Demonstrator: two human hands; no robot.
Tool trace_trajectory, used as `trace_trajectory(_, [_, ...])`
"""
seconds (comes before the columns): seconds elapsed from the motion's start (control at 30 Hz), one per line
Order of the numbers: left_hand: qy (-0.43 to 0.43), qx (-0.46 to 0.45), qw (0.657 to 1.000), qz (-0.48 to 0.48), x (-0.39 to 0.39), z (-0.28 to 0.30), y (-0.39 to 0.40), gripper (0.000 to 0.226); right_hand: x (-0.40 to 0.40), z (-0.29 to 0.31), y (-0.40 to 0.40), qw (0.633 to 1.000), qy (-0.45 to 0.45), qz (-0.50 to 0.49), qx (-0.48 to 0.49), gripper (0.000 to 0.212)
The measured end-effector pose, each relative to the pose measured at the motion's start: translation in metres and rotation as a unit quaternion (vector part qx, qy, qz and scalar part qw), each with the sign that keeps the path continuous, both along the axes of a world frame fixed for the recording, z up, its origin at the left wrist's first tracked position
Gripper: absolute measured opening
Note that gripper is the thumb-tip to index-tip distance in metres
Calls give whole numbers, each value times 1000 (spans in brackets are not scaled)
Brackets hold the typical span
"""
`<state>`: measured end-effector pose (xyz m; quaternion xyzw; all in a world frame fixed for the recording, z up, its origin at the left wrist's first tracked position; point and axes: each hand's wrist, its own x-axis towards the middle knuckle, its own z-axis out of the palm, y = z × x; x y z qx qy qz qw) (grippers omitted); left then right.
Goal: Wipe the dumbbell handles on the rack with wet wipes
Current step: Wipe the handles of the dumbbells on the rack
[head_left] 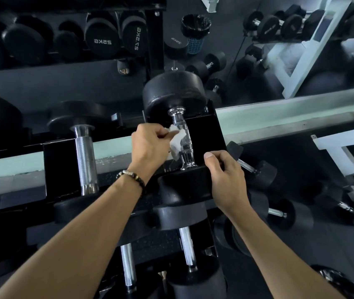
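Note:
A black dumbbell with a shiny chrome handle (183,137) lies in a black cradle on the top tier of the rack (279,119). My left hand (150,145) grips a crumpled white wet wipe (177,141) and presses it against the left side of that handle. My right hand (225,178) grips the near black head of the same dumbbell (184,186) at its right edge, thumb on top. To the left, a second dumbbell with a knurled steel handle (85,158) sits in its own cradle, untouched.
Lower tiers hold more dumbbells with steel handles (187,247). A mirror behind the rack reflects large black dumbbells (102,35) and a bin (195,33). Loose dumbbells (284,212) lie on the dark floor at right, near a white frame (340,152).

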<state>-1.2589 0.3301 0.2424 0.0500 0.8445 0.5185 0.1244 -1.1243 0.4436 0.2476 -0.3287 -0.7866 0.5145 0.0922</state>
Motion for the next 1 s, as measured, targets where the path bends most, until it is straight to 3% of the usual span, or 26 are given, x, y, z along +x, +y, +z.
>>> trace_trajectory(0.13, [-70, -45, 993, -87, 7, -1, -3, 14, -1, 3, 0, 1000, 11, -6, 3, 18])
trace_trajectory(0.37, [-105, -153, 966, -177, 6, 6, -9, 21, -2, 2, -2, 1000, 14, -9, 12, 29])
trace_trajectory(0.53, [-163, -11, 982, -94, 5, 8, 6, 25, -1, 0, -2, 1000, 27, -8, 5, 27])
trace_trajectory(0.7, [-106, -163, 960, -203, 15, 7, -7, 39, -3, 1, -2, 1000, 22, -12, 16, 27])
trace_trajectory(0.77, [-114, -158, 961, -198, 17, 7, -7, 40, -3, 0, -1, 1000, 20, -11, 18, 29])
trace_trajectory(0.9, [-130, -41, 986, -91, 7, 7, 10, 37, -2, -4, -1, 1000, 16, -7, 20, 32])
trace_trajectory(1.0, [-111, -76, 986, -96, 8, 9, 12, 38, -2, -4, -1, 1000, 20, -8, 20, 30])
